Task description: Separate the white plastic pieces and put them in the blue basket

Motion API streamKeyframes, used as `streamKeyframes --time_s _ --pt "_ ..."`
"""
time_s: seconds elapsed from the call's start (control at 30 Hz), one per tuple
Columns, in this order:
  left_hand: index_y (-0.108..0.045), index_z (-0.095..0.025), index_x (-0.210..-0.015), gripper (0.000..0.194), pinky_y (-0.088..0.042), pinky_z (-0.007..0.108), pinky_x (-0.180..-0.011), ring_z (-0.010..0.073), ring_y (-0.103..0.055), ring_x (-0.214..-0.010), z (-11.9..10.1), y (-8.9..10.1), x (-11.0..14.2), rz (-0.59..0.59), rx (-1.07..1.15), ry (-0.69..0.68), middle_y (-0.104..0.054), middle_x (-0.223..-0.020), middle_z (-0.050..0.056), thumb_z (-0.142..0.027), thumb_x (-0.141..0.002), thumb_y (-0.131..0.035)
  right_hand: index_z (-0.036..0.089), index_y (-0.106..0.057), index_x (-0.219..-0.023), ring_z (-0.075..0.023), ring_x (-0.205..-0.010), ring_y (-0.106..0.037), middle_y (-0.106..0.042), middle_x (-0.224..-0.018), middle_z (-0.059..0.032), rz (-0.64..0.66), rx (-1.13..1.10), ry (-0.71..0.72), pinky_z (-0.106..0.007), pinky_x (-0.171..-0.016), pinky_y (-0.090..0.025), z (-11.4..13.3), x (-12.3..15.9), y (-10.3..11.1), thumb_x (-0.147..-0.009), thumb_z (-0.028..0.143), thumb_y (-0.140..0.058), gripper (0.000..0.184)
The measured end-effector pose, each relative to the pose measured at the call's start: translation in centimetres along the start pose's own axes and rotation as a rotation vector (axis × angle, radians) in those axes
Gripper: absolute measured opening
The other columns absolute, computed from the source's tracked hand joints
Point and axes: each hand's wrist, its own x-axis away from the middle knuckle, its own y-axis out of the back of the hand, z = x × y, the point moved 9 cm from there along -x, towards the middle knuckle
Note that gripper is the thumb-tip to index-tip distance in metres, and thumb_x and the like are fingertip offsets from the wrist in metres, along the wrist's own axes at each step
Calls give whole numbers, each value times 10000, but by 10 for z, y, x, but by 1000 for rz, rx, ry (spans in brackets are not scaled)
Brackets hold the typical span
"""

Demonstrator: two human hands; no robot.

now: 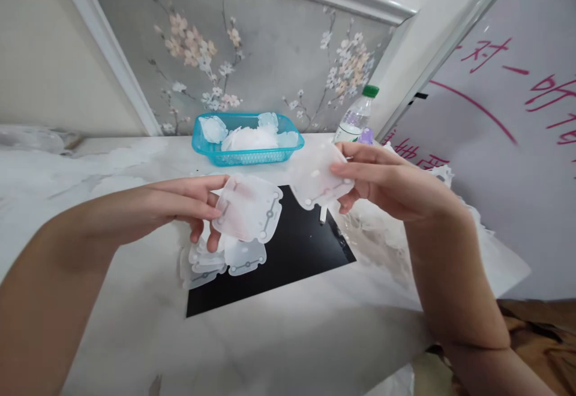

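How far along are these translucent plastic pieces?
Hard to confirm, but going by the layout: looks done, a small pile of translucent plastic pieces across the black mat's left edge. In hand: one piece in the left hand, another in the right hand. Left: more pieces in the blue plastic basket.

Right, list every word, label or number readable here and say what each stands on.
"对一": pink marker on the white writing board.
"听": same board, further right.
Lower pink characters on the board: partly hidden, unreadable.
Label on the plastic bottle: too blurred to read.
Translucent plastic pieces in the left hand and right hand: grey printed lines, no readable text.
No numbers readable.
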Motion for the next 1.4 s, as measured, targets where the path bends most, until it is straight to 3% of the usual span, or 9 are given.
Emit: streamKeyframes --time_s 0.17,0.33,0.47,0.7,0.77,0.87,1.03,1.27,1.4 --pt "-676 -222 -878 208 -463 211 -657 158 -614 -800 3 -26 -6 211 271 56 -653 -998 23 -390 -818 -567 193 -621 -828 -86 -473 -537 -609 -633 25 221 -102 -16 -232 -489 -491 -5 -1 -29 -743 344 -688 186" --pt "-520 -270 -1236 386 -452 196 -607 129 -617 -715 -10 -44 -16 267 348 -1 -651 -898 12 -347 -859 -500 169 -578 -860 -75 -609 -572 -629 -805 -10 -18 85 -86 -192 -541 -493 -39 -24 -42 -746 350 -676 235" --pt "-568 -252 -1173 335 -445 191 -638 123 -617 -745 -11 -52 -18 306 284 -3 -654 -892 5 -318 -859 -471 171 -529 -826 -77 -592 -577 -614 -763 2 141 51 -146 -192 -520 -491 -57 -31 -64 -752 357 -662 240" --pt "-555 -323 -1223 448 -411 245 -879 181 -582 -1049 17 -20 5 209 -141 178 -622 -1192 -3 -536 -842 -453 183 -470 -739 -39 -473 -488 -557 -607 60 301 98 -108 -138 -408 -388 -47 -39 -66 -699 286 -700 255" --pt "-508 -334 -1278 536 -391 271 -930 204 -539 -1133 26 -4 15 124 -205 247 -607 -1224 1 -607 -825 -425 186 -485 -754 -42 -466 -493 -547 -606 64 239 89 -8 -151 -426 -411 -32 -58 -57 -693 293 -703 251" --pt "-467 -331 -1320 622 -392 297 -947 229 -498 -1190 32 9 24 52 -257 278 -595 -1249 9 -665 -800 -395 209 -496 -881 -41 -487 -520 -570 -723 58 -125 -79 199 -187 -516 -485 -4 -91 -20 -685 336 -702 311" --pt "-475 -362 -1320 663 -378 353 -984 268 -455 -1243 36 14 28 30 -347 305 -513 -1361 -8 -705 -762 -375 227 -317 -1326 -108 -629 -623 -525 -1261 -119 -480 129 -3 -250 -528 -500 -20 -106 8 -768 476 -585 667" --pt "-380 -226 -1400 784 -398 362 -955 293 -467 -1229 59 30 21 -99 -472 451 -442 -1423 70 -628 -727 -404 209 -346 -1329 -173 -844 -640 -589 -1187 -104 -344 269 -187 -290 -686 -511 -104 -80 -12 -758 425 -597 661" --pt "-493 -161 -1276 687 -442 363 -828 307 -570 -1059 66 25 9 -56 -542 459 -565 -1277 138 -549 -710 -451 197 -442 -1173 -166 -919 -609 -598 -1123 -97 -307 254 -5 -363 -894 -473 -132 -61 -29 -748 376 -613 492"
